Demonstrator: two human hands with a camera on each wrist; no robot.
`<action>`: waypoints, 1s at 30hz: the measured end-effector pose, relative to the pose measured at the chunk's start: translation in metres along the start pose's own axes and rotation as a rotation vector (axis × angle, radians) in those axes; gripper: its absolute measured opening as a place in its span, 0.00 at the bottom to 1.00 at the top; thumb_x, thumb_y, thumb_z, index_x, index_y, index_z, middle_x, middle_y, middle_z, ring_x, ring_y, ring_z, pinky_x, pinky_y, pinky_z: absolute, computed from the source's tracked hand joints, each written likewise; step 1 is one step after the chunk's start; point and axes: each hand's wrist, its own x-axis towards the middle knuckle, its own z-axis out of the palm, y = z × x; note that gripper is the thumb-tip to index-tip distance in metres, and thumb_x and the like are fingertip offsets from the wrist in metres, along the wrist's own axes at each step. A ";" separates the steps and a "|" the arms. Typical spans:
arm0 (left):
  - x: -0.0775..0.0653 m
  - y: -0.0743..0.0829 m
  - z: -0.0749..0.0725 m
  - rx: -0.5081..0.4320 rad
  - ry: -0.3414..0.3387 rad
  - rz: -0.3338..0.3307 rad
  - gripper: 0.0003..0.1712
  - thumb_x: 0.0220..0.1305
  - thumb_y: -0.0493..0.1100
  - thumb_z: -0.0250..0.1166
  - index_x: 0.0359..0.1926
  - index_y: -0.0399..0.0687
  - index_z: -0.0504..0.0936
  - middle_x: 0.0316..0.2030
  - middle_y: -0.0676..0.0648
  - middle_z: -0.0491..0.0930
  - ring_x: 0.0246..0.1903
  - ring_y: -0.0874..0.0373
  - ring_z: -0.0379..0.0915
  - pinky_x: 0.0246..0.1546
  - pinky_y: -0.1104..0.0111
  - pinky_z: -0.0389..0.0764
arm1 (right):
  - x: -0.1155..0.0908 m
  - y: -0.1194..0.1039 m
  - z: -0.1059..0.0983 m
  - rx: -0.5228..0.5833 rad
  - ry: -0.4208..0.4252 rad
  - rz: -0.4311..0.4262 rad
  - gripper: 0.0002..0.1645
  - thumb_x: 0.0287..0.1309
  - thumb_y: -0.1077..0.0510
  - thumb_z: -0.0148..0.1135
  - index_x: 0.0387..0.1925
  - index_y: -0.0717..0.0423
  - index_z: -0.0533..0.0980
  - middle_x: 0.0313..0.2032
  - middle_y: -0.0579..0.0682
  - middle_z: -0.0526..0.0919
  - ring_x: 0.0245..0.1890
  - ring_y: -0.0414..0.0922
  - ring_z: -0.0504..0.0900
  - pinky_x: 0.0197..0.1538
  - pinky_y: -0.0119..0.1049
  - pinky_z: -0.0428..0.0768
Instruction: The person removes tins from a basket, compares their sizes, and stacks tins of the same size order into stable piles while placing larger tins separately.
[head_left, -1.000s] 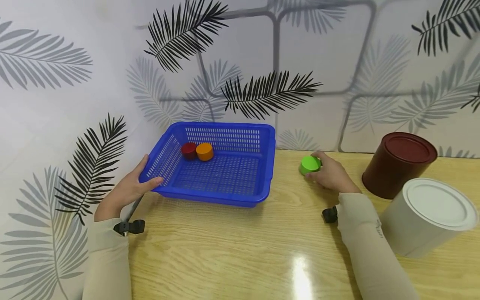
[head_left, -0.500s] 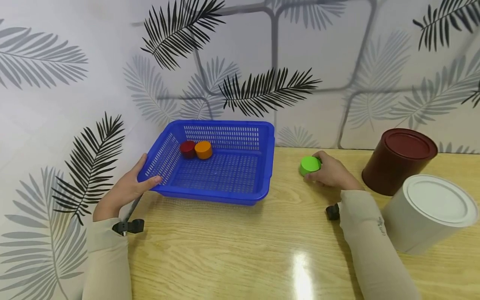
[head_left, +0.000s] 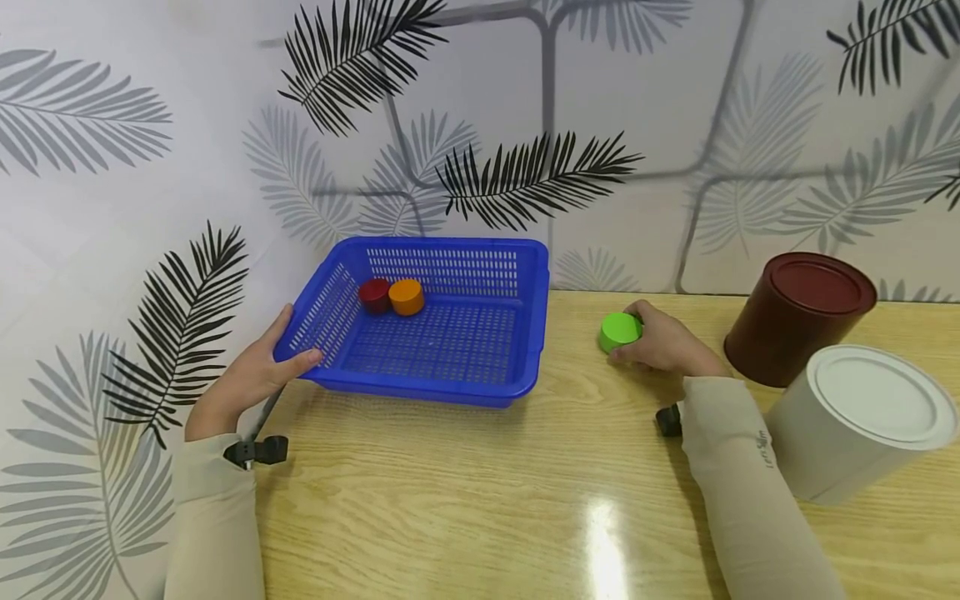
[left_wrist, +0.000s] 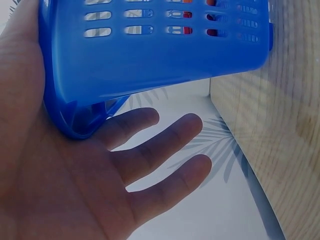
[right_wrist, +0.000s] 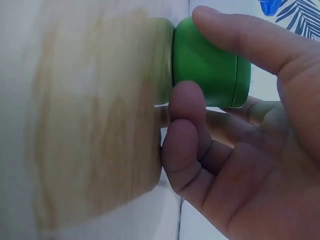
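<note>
A blue slotted plastic basket (head_left: 442, 388) stands on the wooden table with a short dark red cylinder (head_left: 375, 296) and a short orange cylinder (head_left: 407, 297) side by side inside, towards its back left. My left hand (head_left: 251, 379) holds the basket's left front corner, with the rim in the crook of the thumb; in the left wrist view several fingers (left_wrist: 165, 142) spread loosely below the rim. To the right of the basket, my right hand (head_left: 663, 337) pinches a bright green short cylinder (head_left: 619, 331) between thumb and fingers. In the right wrist view the green cylinder's base is right at the tabletop.
A dark brown-red lidded can (head_left: 783, 333) stands right of my right hand, with a white lidded can (head_left: 847, 433) in front of it, close beside my right sleeve. A leaf-patterned wall (head_left: 495, 100) borders the table's back and left.
The view tips slightly, so everything sits a little higher in the picture. Both hands keep their hold, and the basket and the green cylinder stay where they were.
</note>
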 end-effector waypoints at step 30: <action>0.002 -0.008 0.006 -0.014 0.038 0.027 0.62 0.69 0.64 0.61 0.80 0.50 0.25 0.76 0.28 0.42 0.73 0.30 0.46 0.68 0.37 0.50 | -0.022 -0.043 -0.017 -0.252 0.173 -0.090 0.58 0.63 0.31 0.63 0.79 0.59 0.52 0.73 0.73 0.53 0.72 0.72 0.51 0.64 0.72 0.53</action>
